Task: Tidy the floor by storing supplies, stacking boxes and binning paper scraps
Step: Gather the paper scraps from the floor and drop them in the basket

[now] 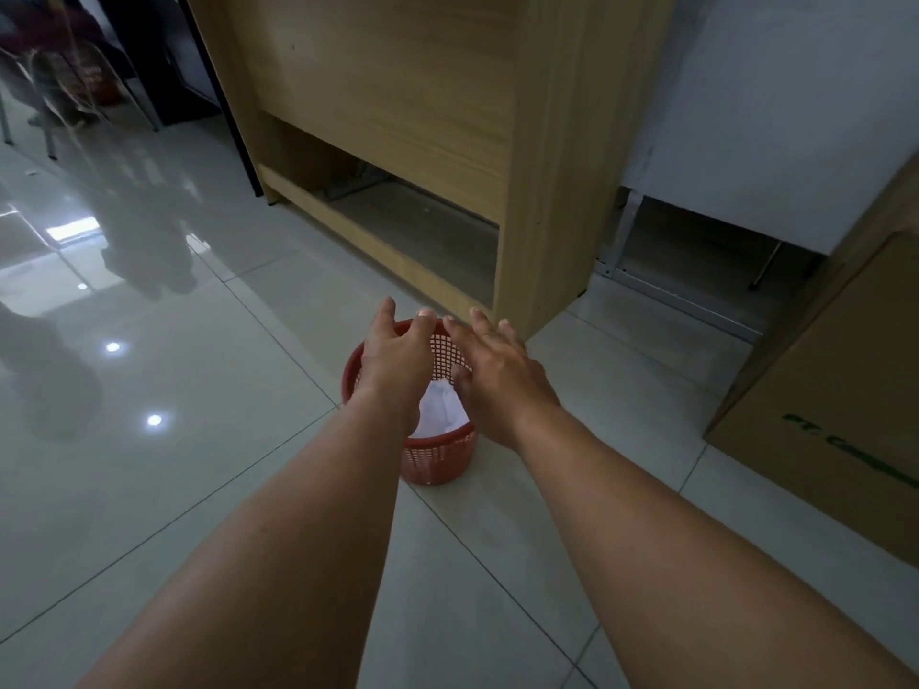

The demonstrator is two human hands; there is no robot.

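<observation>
The bin [437,462] stood upright on the floor [199,440], mouth up, directly beneath both grips and near the cabinet [398,116] corner. The left grip [398,360] hung over its far-left rim and the right grip [497,385] over its right rim. Both were released, fingers spread, grasping nothing. White paper [440,410] lay inside, straight down between them. Neither grip was plainly nearer, and the left one perhaps touched the rim. Judging by this, any further scrap would drop vertically. The box [820,390] lay well apart to the right.
</observation>
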